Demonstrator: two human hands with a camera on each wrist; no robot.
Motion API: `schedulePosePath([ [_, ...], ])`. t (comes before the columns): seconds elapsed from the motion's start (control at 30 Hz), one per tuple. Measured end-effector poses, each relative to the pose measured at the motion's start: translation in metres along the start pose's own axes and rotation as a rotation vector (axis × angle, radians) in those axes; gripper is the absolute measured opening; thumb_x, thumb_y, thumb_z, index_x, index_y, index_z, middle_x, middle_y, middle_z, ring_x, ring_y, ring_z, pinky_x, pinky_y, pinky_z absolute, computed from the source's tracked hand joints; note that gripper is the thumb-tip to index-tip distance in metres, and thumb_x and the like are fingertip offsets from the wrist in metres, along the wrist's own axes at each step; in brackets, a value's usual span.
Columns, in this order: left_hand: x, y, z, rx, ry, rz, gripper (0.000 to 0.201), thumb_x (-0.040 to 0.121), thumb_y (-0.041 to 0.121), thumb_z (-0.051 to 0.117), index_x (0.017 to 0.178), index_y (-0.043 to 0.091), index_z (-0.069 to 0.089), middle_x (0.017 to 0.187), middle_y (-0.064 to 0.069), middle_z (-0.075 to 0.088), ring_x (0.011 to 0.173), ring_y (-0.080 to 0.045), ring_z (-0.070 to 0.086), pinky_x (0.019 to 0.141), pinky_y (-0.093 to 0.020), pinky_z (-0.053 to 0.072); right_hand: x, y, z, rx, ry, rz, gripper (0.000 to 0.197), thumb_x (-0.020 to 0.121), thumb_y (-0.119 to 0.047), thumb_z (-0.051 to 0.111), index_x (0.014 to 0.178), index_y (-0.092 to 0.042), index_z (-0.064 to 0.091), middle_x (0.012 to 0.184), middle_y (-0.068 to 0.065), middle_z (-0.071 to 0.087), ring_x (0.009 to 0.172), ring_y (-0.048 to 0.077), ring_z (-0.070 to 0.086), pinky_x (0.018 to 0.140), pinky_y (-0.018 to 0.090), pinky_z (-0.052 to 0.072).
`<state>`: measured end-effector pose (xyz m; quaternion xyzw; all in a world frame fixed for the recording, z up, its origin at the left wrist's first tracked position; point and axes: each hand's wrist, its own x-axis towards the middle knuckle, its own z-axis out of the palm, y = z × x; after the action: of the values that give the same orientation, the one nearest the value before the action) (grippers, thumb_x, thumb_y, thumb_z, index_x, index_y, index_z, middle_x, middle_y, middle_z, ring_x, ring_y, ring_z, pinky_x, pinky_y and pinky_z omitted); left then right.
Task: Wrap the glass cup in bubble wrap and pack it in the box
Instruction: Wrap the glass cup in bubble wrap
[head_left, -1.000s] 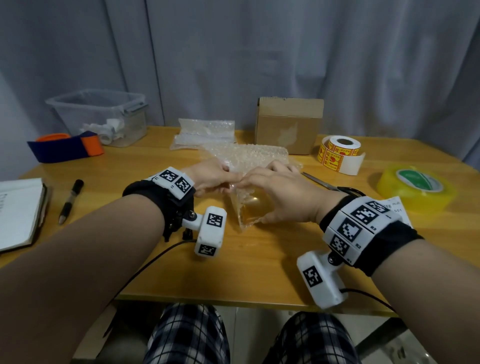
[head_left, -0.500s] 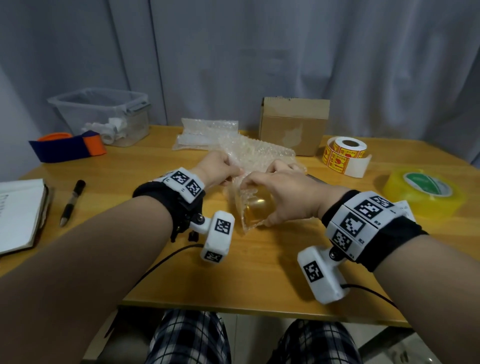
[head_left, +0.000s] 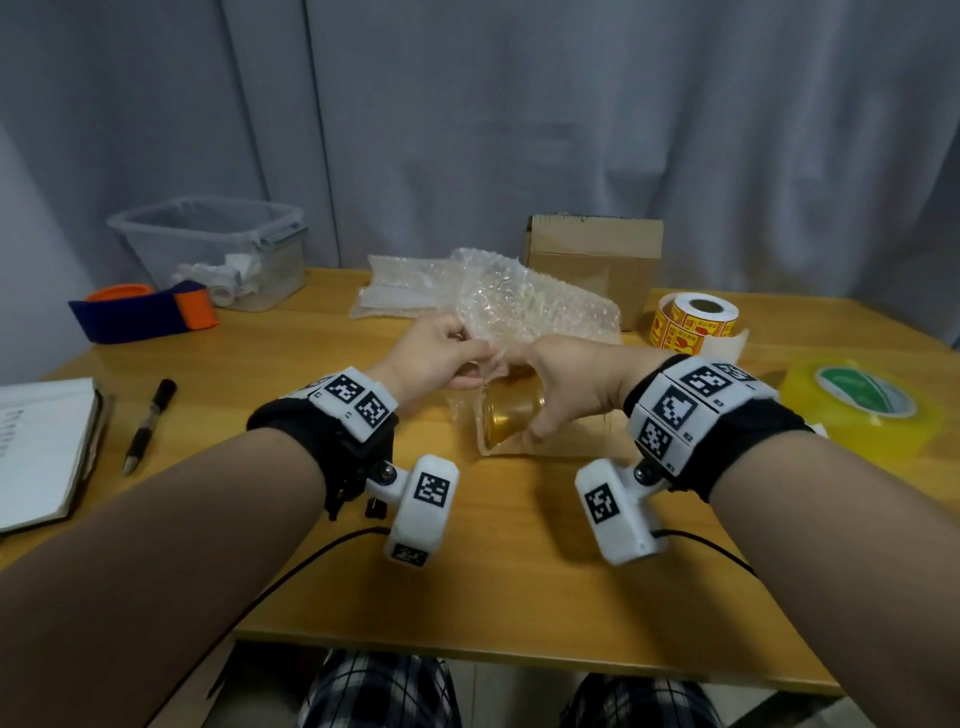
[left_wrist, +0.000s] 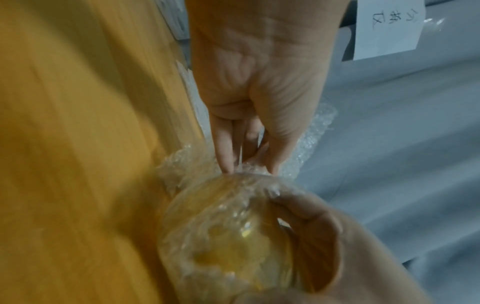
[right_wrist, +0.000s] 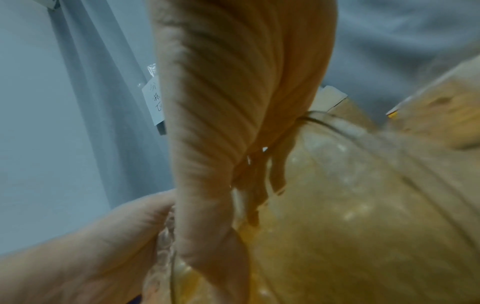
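A clear glass cup (head_left: 511, 418) lies on its side above the wooden table (head_left: 519, 571), partly rolled in a sheet of bubble wrap (head_left: 524, 301). My right hand (head_left: 563, 387) grips the cup through the wrap, fingers over the top and thumb under it. My left hand (head_left: 441, 358) pinches the edge of the wrap beside the cup, and the loose sheet stands up behind both hands. In the left wrist view the wrapped cup (left_wrist: 228, 232) fills the lower middle with my left fingers (left_wrist: 226, 152) on the film. The cardboard box (head_left: 595, 260) stands closed behind.
A clear plastic bin (head_left: 218, 249) and a blue-orange band (head_left: 145, 312) are at the back left. A pen (head_left: 148, 426) and notebook (head_left: 41, 457) lie left. A sticker roll (head_left: 693, 319) and yellow tape roll (head_left: 862, 402) sit right. More bubble wrap (head_left: 395, 291) lies behind.
Both hands have lifted and turned the cup, and the loose bubble wrap has risen from flat on the table to stand up behind the hands.
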<state>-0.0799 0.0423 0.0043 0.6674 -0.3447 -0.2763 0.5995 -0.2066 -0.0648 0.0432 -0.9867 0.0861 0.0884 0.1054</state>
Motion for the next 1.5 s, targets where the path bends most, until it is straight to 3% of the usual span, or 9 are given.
schedulePosePath([
  [0.2,-0.006,-0.002,-0.006,-0.04,-0.157,-0.095,0.008,0.091,0.011,0.057,0.099,0.008,0.055,0.088,-0.004,0.067,0.079,-0.013,0.067,0.066,-0.02,0.056,-0.001,0.009,0.004,0.058,0.052,-0.042,0.073,0.063,-0.032,0.083,0.13,-0.026,0.054,0.121,-0.004,0.06,0.109,0.016,0.054,0.097,0.032,0.044],
  [0.4,-0.014,-0.009,-0.004,-0.03,-0.324,-0.147,0.047,0.085,0.002,0.062,0.126,0.001,0.039,0.125,-0.018,0.057,0.106,-0.017,0.062,0.086,-0.022,0.054,-0.005,0.016,0.017,0.081,0.161,-0.076,0.06,0.068,-0.04,0.078,0.121,-0.04,0.049,0.12,-0.013,0.059,0.11,0.012,0.053,0.096,0.04,0.044],
  [0.7,-0.014,-0.018,-0.002,-0.26,-0.251,-0.166,0.014,0.087,-0.002,0.05,0.091,0.011,0.048,0.081,0.0,0.062,0.075,-0.01,0.06,0.061,-0.019,0.054,-0.012,0.02,0.022,-0.063,0.235,-0.126,0.057,0.084,-0.038,0.065,0.137,-0.032,0.044,0.137,-0.011,0.047,0.126,0.012,0.041,0.103,0.027,0.031],
  [0.8,-0.012,-0.024,-0.009,-0.422,-0.309,-0.201,0.021,0.086,-0.007,0.045,0.099,0.008,0.05,0.092,-0.007,0.063,0.087,-0.014,0.062,0.094,-0.031,0.051,-0.013,0.026,0.021,-0.083,0.19,-0.117,0.056,0.09,-0.039,0.058,0.142,-0.037,0.036,0.146,-0.009,0.043,0.133,0.014,0.04,0.111,0.038,0.032],
  [0.93,-0.014,-0.025,-0.008,-0.499,-0.37,-0.221,0.032,0.09,0.012,0.053,0.121,0.006,0.048,0.112,-0.01,0.06,0.104,-0.018,0.059,0.098,-0.028,0.046,-0.011,0.026,0.021,-0.108,0.17,-0.056,0.051,0.096,-0.036,0.048,0.144,-0.037,0.031,0.15,-0.012,0.036,0.14,0.009,0.028,0.118,0.041,0.006],
  [1.13,-0.021,-0.018,0.004,0.308,-0.376,-0.062,0.08,0.081,0.021,0.07,0.142,0.016,0.018,0.136,-0.002,0.045,0.119,-0.014,0.05,0.099,-0.027,0.044,0.002,0.027,0.021,-0.058,0.203,-0.003,0.044,0.099,-0.034,0.039,0.142,-0.041,0.033,0.148,-0.012,0.038,0.14,0.012,0.03,0.117,0.045,0.015],
  [1.27,-0.016,-0.018,0.006,0.666,-0.35,0.038,0.073,0.092,0.038,0.053,0.145,0.014,0.009,0.106,-0.001,0.056,0.09,-0.008,0.055,0.081,-0.022,0.051,0.007,0.024,0.018,-0.116,0.173,0.017,0.043,0.101,-0.034,0.032,0.144,-0.037,0.031,0.15,-0.01,0.036,0.14,0.017,0.03,0.116,0.046,0.017],
  [1.4,-0.011,-0.021,0.002,0.7,-0.466,-0.033,0.078,0.097,0.046,0.036,0.148,0.014,-0.013,0.152,-0.011,0.026,0.135,-0.019,0.034,0.112,-0.031,0.031,0.003,0.015,0.019,-0.256,0.177,0.009,0.047,0.101,-0.034,0.033,0.147,-0.029,0.027,0.151,-0.008,0.03,0.139,0.019,0.024,0.114,0.04,0.012],
  [1.5,-0.01,-0.021,0.001,0.629,-0.507,-0.079,0.077,0.098,0.045,0.031,0.147,0.014,-0.019,0.155,-0.009,0.02,0.138,-0.017,0.029,0.11,-0.022,0.025,0.003,0.011,0.017,-0.187,0.153,-0.01,0.055,0.097,-0.036,0.038,0.148,-0.024,0.025,0.152,0.0,0.03,0.139,0.023,0.026,0.115,0.04,0.018],
])
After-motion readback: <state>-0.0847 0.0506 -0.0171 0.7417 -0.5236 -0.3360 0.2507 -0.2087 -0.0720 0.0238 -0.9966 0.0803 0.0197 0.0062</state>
